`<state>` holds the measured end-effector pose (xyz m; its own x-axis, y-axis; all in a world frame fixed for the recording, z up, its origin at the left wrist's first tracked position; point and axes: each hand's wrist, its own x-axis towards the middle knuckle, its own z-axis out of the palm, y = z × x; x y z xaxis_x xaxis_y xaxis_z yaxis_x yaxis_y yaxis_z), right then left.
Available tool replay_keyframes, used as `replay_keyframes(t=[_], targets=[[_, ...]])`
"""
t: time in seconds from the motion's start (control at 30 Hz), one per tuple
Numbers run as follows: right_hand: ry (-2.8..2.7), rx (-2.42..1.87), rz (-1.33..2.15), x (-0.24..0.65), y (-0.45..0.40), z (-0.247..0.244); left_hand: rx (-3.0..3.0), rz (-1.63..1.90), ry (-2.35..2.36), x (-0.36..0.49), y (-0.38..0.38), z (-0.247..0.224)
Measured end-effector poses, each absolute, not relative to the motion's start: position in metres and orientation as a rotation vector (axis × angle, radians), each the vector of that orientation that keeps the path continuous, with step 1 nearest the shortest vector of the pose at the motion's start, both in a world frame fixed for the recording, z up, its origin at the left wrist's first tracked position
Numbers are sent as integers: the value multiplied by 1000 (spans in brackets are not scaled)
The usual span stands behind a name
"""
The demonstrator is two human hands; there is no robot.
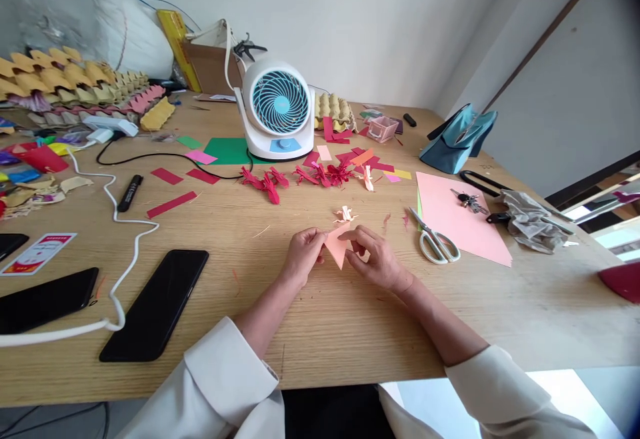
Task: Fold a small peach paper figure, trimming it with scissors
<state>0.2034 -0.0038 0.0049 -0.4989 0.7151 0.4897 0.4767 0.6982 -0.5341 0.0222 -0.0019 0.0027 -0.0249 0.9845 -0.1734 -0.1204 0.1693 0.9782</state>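
Salmon-coloured paper (337, 246), folded into a shape whose point aims back toward the person, is held up between two bare hands above the wooden table (340, 339). The left hand (304, 256) pinches the paper's left edge between thumb and fingers. The right hand (377, 259) is at the opposite edge, fingers curled, with the index fingertip against the upper part of the paper; whether its thumb presses from the other side cannot be told.

Just beyond the grip lies a small cream paper figure (345, 213). Farther out from the hands, crimson paper figures (270, 182) lie in a loose row, and behind them stands a white fan (280, 102) with blue blades.

To the right of the grip, white-handled scissors (435, 239) lie with their tips pointing away from the person, overlapping the edge of a pink sheet (460, 226). A bunch of keys (470, 202) rests on that sheet. Left of the grip, a black phone (155, 306) lies on the table; beyond it are a black marker (130, 192) and a red strip (173, 204).
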Motion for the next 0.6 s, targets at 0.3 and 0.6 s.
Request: replay_keyframes(t=[0.3,0.6], targets=[[-2261,-852,426,208,-14,5,990,1141,1288,20,3,-5],[-2307,-789,352,207,-17,9,987,1133,1324,21,3,-5]])
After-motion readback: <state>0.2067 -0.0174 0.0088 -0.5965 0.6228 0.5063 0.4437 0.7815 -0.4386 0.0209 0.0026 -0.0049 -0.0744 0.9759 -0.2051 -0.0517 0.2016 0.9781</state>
